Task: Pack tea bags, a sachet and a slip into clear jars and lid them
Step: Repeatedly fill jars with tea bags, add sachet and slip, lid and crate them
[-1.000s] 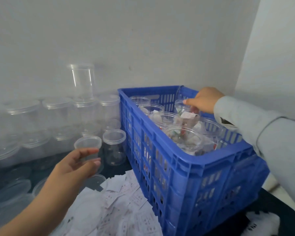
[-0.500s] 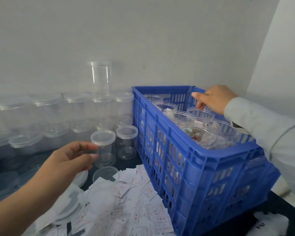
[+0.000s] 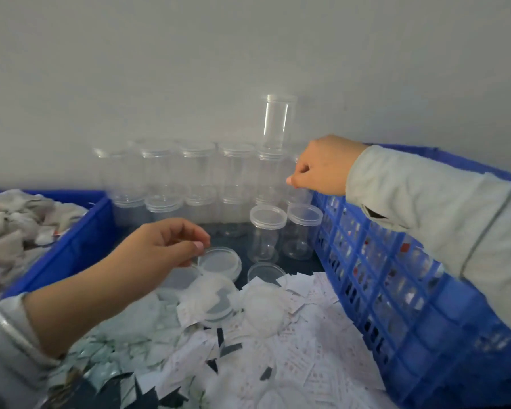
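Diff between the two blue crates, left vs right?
The left crate shows a solid side wall; the right crate has a slotted, lattice wall. The left crate is heaped with whitish pouches above its rim; the right crate's contents show only as bits through the slots. The right hand hangs at the right crate's rim; no hand is at the left one. Both are blue plastic.

— Right blue crate (image 3: 425,290) at four o'clock: cut off by the right and bottom edges, top hidden behind the sleeve (image 3: 431,208).
— Contents?
— Only red and white specks through the slots, too small to name.
— Left crate (image 3: 80,243) at nine o'clock?
— Cropped by the left edge; greyish heap (image 3: 15,228) inside blurred.
— Right hand (image 3: 322,169) at one o'clock?
— Fingertips curled under, grip impossible to tell.
— Print on slips (image 3: 301,361)?
— Unreadable.
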{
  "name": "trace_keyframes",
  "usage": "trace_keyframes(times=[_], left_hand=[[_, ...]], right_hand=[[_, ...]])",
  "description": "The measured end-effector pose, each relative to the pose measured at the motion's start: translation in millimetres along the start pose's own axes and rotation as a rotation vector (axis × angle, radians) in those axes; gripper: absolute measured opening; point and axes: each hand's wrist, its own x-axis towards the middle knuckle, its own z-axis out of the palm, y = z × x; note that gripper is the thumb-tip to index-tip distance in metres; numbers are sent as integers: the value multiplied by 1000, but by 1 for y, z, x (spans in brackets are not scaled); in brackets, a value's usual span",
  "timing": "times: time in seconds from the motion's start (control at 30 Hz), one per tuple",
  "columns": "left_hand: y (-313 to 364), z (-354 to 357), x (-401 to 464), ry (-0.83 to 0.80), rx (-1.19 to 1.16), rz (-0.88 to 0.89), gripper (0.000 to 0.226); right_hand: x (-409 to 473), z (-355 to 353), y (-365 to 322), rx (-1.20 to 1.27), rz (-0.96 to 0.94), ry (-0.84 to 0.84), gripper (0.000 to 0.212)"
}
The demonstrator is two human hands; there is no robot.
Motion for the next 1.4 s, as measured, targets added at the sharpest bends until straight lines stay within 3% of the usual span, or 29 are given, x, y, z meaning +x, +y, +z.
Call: trace_keyframes(times=[0.13, 0.27, 0.4, 0.5, 0.6, 0.83, 1.0, 1.1, 1.23, 1.3, 1.4], left_hand=[[-24, -26, -9, 58, 16, -46, 16], [-54, -48, -18, 103, 36, -127, 17], [-87, -64, -28, 132, 35, -235, 18], [-101, -71, -27, 136, 181, -243, 14], [-104, -70, -23, 101, 235, -181, 13], [-108, -67, -25, 25, 281, -87, 15], [-106, -65, -28, 5, 316, -58, 15], [-105, -66, -29, 5, 365, -32, 16], [-107, -68, -29, 41, 390, 45, 29], [-104, -67, -30, 83, 291, 81, 42], [-95, -64, -35, 131, 83, 129, 76]], right_hand=[[36, 44, -52, -129, -66, -161, 27], [75, 103, -68, -188, 31, -273, 29], [98, 148, -54, -83, 283, -224, 54], [108, 171, -45, -37, 417, -170, 72], [116, 177, -43, -28, 446, -57, 70], [121, 184, -45, 251, 452, -36, 61], [109, 190, -45, 445, 524, 36, 68], [98, 182, -56, 606, 541, 231, 75], [76, 155, -90, 703, 229, 565, 90], [59, 142, -114, 638, -23, 569, 103], [27, 131, -153, 524, -391, 438, 114]])
